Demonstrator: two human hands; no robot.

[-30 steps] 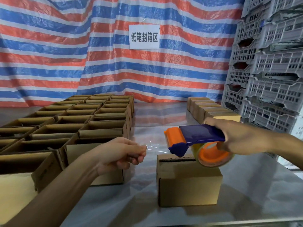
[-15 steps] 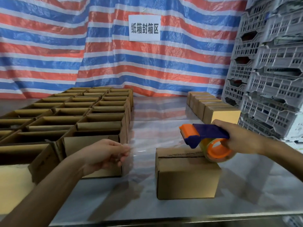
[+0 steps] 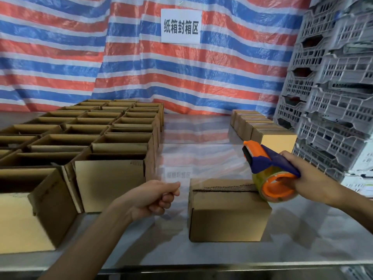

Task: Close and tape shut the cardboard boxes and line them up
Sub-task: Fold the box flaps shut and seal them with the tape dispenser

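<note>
Dispenser point(image 3: 269, 168) in right hand point(image 3: 314, 178) further right, left hand point(image 3: 153, 197) with tape point(image 3: 214, 175) nearer box point(image 3: 228, 217).

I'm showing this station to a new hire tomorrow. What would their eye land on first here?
Likely the orange and blue tape dispenser, gripped by the right hand at the right end of the closed box near the centre, with clear tape stretched across to the pinching left hand. Next come the striped tarp behind, with its white sign, and the grid of open boxes on the left.
</note>
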